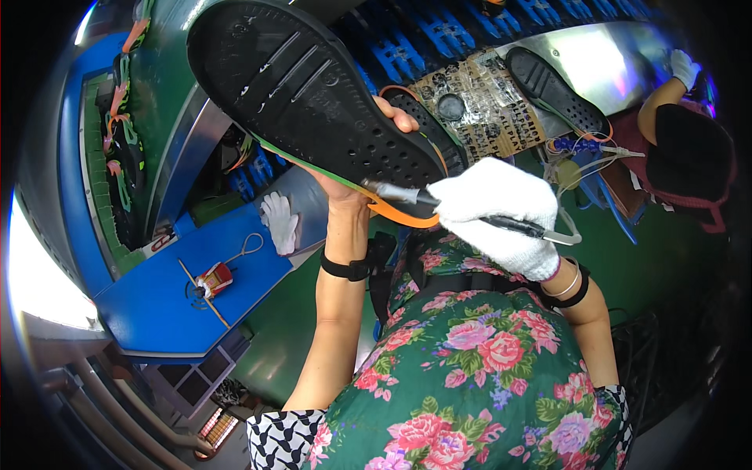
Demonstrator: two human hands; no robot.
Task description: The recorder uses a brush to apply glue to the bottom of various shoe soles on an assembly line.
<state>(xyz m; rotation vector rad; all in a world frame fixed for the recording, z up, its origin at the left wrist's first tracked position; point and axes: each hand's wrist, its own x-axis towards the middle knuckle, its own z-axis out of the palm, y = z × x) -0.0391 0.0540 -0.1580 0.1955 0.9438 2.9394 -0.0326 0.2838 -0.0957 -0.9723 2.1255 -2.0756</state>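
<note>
A brown sheet printed in black (479, 102) is lying just beyond the black shoe sole (313, 94) I'm holding up, with a second black sole (554, 88) resting past it. Below the raised sole a spare white glove (280, 222) and a small red tool (215, 278) are sitting on the blue bench (168, 301). My bare left hand (356, 176) is gripping the sole's underside, thumb wrapped over the edge. My gloved right hand (497, 215) is curling tight around a thin metal-tipped tool (407, 193), its tip touching the sole's orange rim.
</note>
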